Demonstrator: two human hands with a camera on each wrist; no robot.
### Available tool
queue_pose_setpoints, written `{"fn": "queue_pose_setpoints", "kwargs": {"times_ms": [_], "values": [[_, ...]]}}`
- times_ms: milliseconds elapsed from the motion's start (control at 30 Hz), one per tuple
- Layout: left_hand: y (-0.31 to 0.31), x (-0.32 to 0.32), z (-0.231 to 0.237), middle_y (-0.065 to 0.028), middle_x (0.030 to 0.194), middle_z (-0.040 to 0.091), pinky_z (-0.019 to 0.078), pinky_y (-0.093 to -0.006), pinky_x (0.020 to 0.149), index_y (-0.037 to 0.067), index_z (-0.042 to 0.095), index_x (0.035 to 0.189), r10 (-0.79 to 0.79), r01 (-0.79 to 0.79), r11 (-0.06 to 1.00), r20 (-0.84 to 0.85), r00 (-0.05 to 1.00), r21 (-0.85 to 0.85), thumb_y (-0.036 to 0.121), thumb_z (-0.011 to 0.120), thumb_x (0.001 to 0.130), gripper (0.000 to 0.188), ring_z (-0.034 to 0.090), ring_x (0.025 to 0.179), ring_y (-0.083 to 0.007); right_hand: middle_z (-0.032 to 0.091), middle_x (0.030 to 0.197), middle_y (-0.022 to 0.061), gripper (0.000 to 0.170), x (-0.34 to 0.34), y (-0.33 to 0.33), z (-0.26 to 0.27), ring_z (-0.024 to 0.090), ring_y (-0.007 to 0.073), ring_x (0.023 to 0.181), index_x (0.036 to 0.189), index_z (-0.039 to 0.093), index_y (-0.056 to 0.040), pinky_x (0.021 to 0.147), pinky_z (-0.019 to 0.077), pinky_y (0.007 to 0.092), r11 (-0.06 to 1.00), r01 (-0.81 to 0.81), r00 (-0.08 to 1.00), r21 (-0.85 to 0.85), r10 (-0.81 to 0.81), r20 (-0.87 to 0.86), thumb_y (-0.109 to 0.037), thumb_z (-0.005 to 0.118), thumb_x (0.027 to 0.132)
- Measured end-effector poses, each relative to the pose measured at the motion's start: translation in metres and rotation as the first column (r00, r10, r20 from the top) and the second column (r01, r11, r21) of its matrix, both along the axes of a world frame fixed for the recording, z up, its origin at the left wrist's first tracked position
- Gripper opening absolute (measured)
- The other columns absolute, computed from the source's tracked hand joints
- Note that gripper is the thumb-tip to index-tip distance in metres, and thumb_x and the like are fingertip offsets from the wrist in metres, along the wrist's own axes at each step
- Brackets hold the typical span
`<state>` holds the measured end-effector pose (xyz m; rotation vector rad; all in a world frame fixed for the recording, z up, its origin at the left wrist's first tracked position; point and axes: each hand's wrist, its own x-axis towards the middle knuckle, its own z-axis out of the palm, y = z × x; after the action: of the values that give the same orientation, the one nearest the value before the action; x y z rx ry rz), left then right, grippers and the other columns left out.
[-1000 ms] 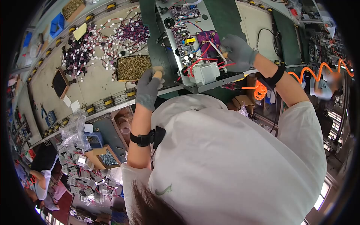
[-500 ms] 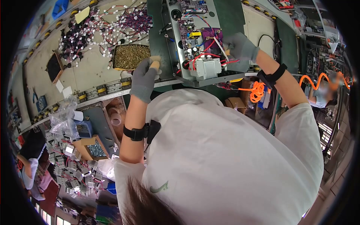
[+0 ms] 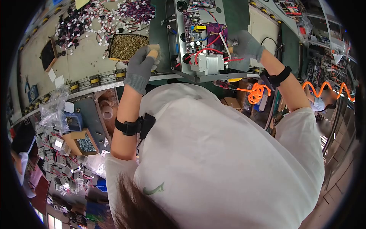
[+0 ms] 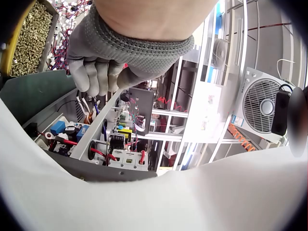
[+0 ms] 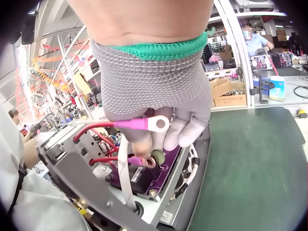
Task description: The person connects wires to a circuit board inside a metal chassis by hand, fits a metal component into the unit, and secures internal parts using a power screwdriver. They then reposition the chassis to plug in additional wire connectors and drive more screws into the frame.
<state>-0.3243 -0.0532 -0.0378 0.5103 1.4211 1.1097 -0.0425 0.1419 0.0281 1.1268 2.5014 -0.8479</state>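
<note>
The open metal chassis [image 3: 202, 79] lies on the green mat [image 5: 245, 159] at the bench edge nearest the person. The purple circuit board [image 5: 163, 174] is mounted in it, beside the grey metal-cased component [image 3: 209, 63].

Hand state: the right hand [image 5: 156, 91] reaches over the board, fingers bent down to the lower ring terminal [image 5: 144, 161]. The fingers mask the contact, so whether they pinch the terminal or a small part beside it cannot be told. The left hand [image 3: 140, 70] is beside the chassis, near the brass-coloured fasteners [image 3: 129, 46], thumb and fingertips drawn together; whether a small part is held cannot be told.

The step in hand appears to be seating 1 of 2 red leads on the board.

1. Lay the lower ring terminal flat and align its hole with the fixing point before applying any fastener.
2. Start the fastener by hand, square to the board, to avoid cross-threading.
3. Guide the upper ring terminal [image 5: 152, 123], which stands clear of the board in front of the glove, away from the work; it could obstruct access.
4. Route the white flat strap [image 5: 125, 180] clear so that it is not trapped.
5. Restrain the terminal against rotation during tightening.
</note>
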Motion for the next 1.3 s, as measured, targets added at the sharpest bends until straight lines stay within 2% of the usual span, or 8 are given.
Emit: {"fn": "queue_pose_setpoints", "kwargs": {"times_ms": [333,567,733,833,1033,1133,1233,1300], "values": [[-0.005,0.008,0.001,-0.0053,0.099,0.063,0.0450,-0.0194,0.067,0.004,0.056,0.114,0.053,-0.052,0.999,-0.027,0.998,0.006,0.016,0.049,0.088,0.030,0.057,0.075,-0.0080,0.048,0.058,0.0131,0.003,0.000,0.014,-0.002,0.040,0.0124,0.055,0.070,0.054,0.0015,0.051,0.0387,0.0295,0.990,-0.037,0.998,-0.137,0.044,0.044,0.003,0.056,0.068],[0.002,0.050,0.007,-0.0056,0.100,0.062,0.0450,-0.0201,0.066,0.003,0.054,0.116,0.060,-0.059,0.998,-0.083,0.995,0.021,0.014,0.051,0.087,0.031,0.058,0.075,-0.0089,0.046,0.057,0.0141,0.013,0.006,0.017,-0.010,0.036,0.0212,0.052,0.067,0.050,0.0015,0.050,0.0363,0.0337,0.985,-0.150,0.982,-0.081,0.139,-0.126,-0.003,0.062,0.067],[-0.002,0.084,-0.003,-0.0069,0.100,0.061,0.0440,-0.0199,0.067,0.001,0.054,0.115,0.131,-0.127,0.989,-0.055,0.990,0.070,0.013,0.051,0.087,0.031,0.057,0.078,-0.0084,0.061,0.067,0.0124,0.014,0.007,0.003,0.004,0.059,0.0232,0.060,0.072,0.061,-0.0014,0.058,0.0463,0.0308,0.994,-0.039,0.994,-0.097,0.029,-0.102,-0.012,0.067,0.066],[-0.010,0.099,-0.008,-0.0070,0.100,0.060,0.0438,-0.0211,0.072,-0.001,0.054,0.114,0.181,-0.178,0.983,-0.075,0.981,0.049,0.012,0.051,0.087,0.030,0.056,0.081,-0.0092,0.063,0.072,0.0142,0.015,0.020,0.007,-0.014,0.062,0.0229,0.063,0.074,0.063,-0.0002,0.059,0.0473,0.0313,0.995,-0.094,0.962,-0.040,0.080,-0.260,-0.012,0.067,0.066],[-0.023,0.108,0.006,-0.0097,0.103,0.060,0.0407,-0.0260,0.087,-0.003,0.055,0.114,0.203,-0.181,0.970,-0.130,0.970,0.164,0.023,0.047,0.089,0.036,0.054,0.096,-0.0145,0.065,0.076,0.0144,0.017,0.014,0.000,-0.004,0.063,0.0225,0.066,0.077,0.064,0.0003,0.064,0.0495,0.0313,0.998,-0.054,0.984,-0.017,0.050,-0.171,-0.012,0.067,0.066],[-0.029,0.112,0.008,-0.0047,0.093,0.061,0.0408,-0.0235,0.076,0.001,0.059,0.107,0.243,-0.199,0.940,-0.134,0.961,0.278,0.022,0.047,0.089,0.030,0.052,0.084,-0.0109,0.065,0.077,0.0151,0.019,0.016,-0.007,-0.005,0.063,0.0197,0.068,0.078,0.064,0.0014,0.064,0.0491,0.0311,0.998,-0.053,0.973,0.047,0.062,-0.223,-0.011,0.066,0.065],[-0.033,0.113,0.018,-0.0077,0.100,0.059,0.0384,-0.0256,0.086,-0.002,0.056,0.111,0.180,-0.131,0.957,-0.174,0.968,0.260,0.024,0.043,0.089,0.036,0.052,0.094,-0.0138,0.065,0.079,0.0158,0.019,0.023,-0.008,-0.015,0.064,0.0204,0.070,0.079,0.064,0.0017,0.064,0.0493,0.0319,0.962,-0.116,0.945,0.248,0.183,-0.269,-0.010,0.067,0.065],[-0.036,0.112,0.018,-0.0068,0.097,0.059,0.0387,-0.0247,0.083,0.000,0.057,0.111,0.189,-0.141,0.960,-0.191,0.963,0.241,0.023,0.042,0.088,0.035,0.051,0.090,-0.0130,0.065,0.078,0.0156,0.018,0.025,-0.010,-0.016,0.063,0.0203,0.068,0.079,0.064,0.0016,0.064,0.0490,0.0314,0.976,-0.084,0.935,0.201,0.147,-0.322,-0.010,0.067,0.065]]}}
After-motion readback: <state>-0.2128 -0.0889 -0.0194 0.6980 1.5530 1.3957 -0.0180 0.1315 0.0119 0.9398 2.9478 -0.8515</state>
